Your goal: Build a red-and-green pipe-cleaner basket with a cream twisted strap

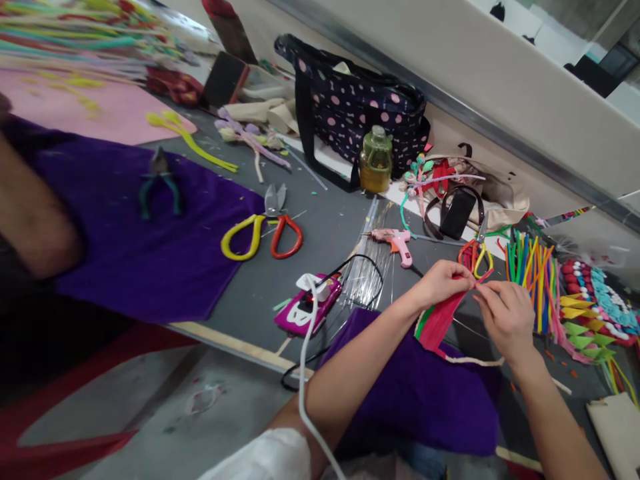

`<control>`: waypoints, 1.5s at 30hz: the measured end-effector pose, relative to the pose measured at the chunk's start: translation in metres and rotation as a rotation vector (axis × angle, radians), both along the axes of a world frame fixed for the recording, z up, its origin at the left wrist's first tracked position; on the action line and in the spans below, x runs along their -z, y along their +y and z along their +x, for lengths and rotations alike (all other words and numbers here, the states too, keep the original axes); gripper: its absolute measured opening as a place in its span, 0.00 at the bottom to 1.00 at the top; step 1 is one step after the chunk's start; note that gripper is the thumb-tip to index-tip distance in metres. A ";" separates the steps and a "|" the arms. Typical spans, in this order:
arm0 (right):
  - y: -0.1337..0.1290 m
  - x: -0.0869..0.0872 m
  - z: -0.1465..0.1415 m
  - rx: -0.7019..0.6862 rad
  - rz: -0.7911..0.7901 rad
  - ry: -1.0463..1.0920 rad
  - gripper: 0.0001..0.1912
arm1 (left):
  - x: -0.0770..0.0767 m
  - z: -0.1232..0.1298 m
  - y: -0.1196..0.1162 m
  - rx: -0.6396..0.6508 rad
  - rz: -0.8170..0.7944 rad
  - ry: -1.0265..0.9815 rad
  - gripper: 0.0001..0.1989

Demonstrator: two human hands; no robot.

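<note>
Remote view from my head-cam feed: the L hand (444, 285) and R hand (507, 319), fingertips nearly meeting, pinch the upper end of a flat, fuzzy-looking red strip w/ a green edge (444, 322), which hangs below them over a deep-purple cloth (415, 400). I judge 3 risks: (1) a loosened pinch, poss. from tiring fingertips, could let the strip spring apart; (2) the thin cream-coloured strand (473, 362) trailing from its lower corner could snag on the R wrist; (3) the slack, smooth white cable (303, 373) crossing the L arm could catch & drag. Materials, approx.: glossy magenta flat device w/ white patches (323, 303); pink plastic pistol-shaped glue gun (395, 241), lying by thin clear rods (364, 287); scissors w/ 1 red & 1 yellow looped handle (481, 244), just beyond the fingertips; bright, straight fuzzy-looking stems (530, 273), bundled at R.
</note>
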State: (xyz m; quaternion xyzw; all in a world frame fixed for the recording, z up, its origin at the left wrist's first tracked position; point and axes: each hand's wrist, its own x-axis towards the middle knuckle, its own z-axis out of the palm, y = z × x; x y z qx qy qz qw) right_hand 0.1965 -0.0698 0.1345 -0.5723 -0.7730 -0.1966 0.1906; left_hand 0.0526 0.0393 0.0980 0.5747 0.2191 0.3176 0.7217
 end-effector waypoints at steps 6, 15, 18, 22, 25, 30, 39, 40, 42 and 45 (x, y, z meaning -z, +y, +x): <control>0.003 0.000 -0.002 0.027 0.014 -0.155 0.13 | 0.000 -0.002 0.000 0.005 -0.051 -0.021 0.07; 0.008 -0.003 -0.002 0.037 -0.110 0.053 0.11 | 0.003 0.000 0.000 -0.027 0.015 -0.037 0.07; 0.014 -0.007 0.003 0.096 -0.299 0.355 0.07 | 0.004 0.001 0.000 -0.035 0.063 -0.014 0.06; 0.022 -0.006 0.014 0.204 -0.678 0.852 0.09 | 0.004 0.001 0.000 -0.012 0.101 0.021 0.07; 0.024 -0.003 0.018 0.185 -0.772 0.963 0.10 | 0.005 0.001 0.000 -0.004 0.099 0.042 0.07; 0.020 -0.001 0.014 0.033 -0.498 0.450 0.05 | 0.004 0.000 0.000 0.011 0.014 0.016 0.07; 0.016 -0.004 0.009 -0.054 -0.162 -0.226 0.06 | 0.002 -0.002 -0.001 0.050 -0.122 -0.032 0.05; 0.015 -0.004 0.009 -0.057 -0.153 -0.226 0.06 | 0.002 -0.002 0.000 0.048 -0.124 -0.032 0.05; 0.013 -0.005 0.008 -0.062 -0.150 -0.182 0.07 | 0.002 -0.002 0.000 0.042 -0.117 -0.032 0.05; 0.011 -0.005 0.008 -0.042 -0.193 0.023 0.07 | 0.002 -0.001 0.000 0.046 -0.088 -0.023 0.06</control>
